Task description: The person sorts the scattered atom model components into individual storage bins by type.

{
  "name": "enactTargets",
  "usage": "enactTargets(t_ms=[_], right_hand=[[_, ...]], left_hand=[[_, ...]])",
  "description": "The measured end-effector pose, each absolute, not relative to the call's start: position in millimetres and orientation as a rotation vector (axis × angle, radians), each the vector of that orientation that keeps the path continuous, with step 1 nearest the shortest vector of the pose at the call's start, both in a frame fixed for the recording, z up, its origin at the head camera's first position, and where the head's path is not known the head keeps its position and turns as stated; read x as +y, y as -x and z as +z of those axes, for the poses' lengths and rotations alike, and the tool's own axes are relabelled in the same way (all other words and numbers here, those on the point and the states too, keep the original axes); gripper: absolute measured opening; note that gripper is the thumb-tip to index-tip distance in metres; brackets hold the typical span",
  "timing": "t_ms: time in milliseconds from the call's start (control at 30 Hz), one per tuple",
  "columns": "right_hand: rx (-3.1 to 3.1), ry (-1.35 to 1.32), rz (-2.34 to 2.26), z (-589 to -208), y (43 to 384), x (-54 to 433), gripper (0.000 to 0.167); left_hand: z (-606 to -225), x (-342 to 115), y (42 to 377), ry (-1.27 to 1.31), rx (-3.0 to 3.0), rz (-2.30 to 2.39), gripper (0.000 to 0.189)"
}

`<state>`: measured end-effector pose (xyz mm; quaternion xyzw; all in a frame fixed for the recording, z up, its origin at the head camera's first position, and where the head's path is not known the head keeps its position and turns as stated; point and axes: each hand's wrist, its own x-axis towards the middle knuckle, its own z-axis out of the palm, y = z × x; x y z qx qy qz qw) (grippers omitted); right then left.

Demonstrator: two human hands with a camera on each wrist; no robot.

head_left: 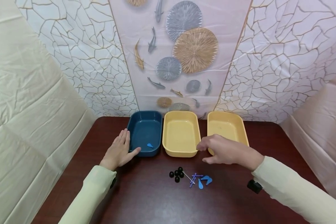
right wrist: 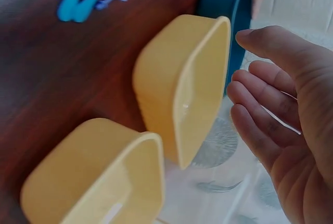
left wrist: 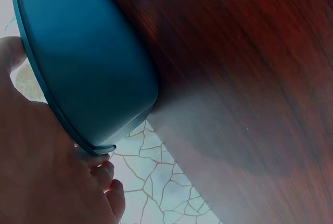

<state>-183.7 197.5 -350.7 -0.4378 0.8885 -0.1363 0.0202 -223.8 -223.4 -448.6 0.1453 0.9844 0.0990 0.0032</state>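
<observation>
My left hand rests at the left rim of the dark blue bin, its fingers straight and its thumb over the front edge. Inside that bin lies one small blue pin-shaped piece. My right hand hovers in front of the right yellow bin, near the corner of the middle yellow bin. Its fingers are loosely bent and hold nothing, as the right wrist view shows. Several more blue pin-shaped pieces lie on the table beside purple plastic pieces and several black balls.
A thin pale stick lies between the balls and the purple pieces. The three bins stand in a row along the back of the dark wooden table. Behind them hangs a patterned cloth.
</observation>
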Motion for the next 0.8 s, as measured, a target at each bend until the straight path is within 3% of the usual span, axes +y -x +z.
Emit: enactTargets(t_ms=[800], right_hand=[[2.655, 1.289, -0.485, -419.7, 162.3, 223.0, 0.024]], left_hand=[[-449.0, -223.3, 222.8, -0.462, 3.096, 0.273, 0.097]])
